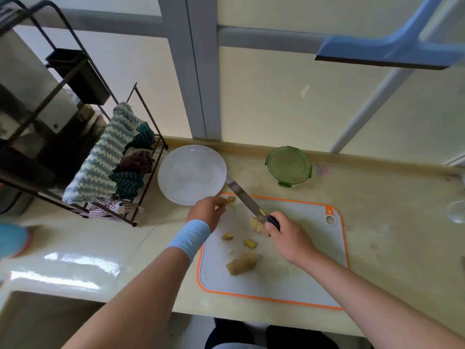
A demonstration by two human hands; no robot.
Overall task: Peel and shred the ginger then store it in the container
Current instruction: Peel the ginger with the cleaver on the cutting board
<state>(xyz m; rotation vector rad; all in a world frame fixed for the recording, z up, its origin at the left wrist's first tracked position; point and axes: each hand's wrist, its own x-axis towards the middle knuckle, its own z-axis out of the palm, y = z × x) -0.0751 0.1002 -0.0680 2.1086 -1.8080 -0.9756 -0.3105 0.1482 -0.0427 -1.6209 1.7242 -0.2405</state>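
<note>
Several ginger chunks lie on cutting board; left grip pinches a further ginger piece, right grip clenches knife; advise shallow peeling strokes, blade angled off fingertips.

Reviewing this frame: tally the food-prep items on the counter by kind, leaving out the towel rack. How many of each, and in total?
Ginger pieces: 5, one pinched in the left hand; tiny scraps not counted
White plate: 1
Green-lidded container: 1
Knife: 1
Cutting board: 1
Total: 9
</note>
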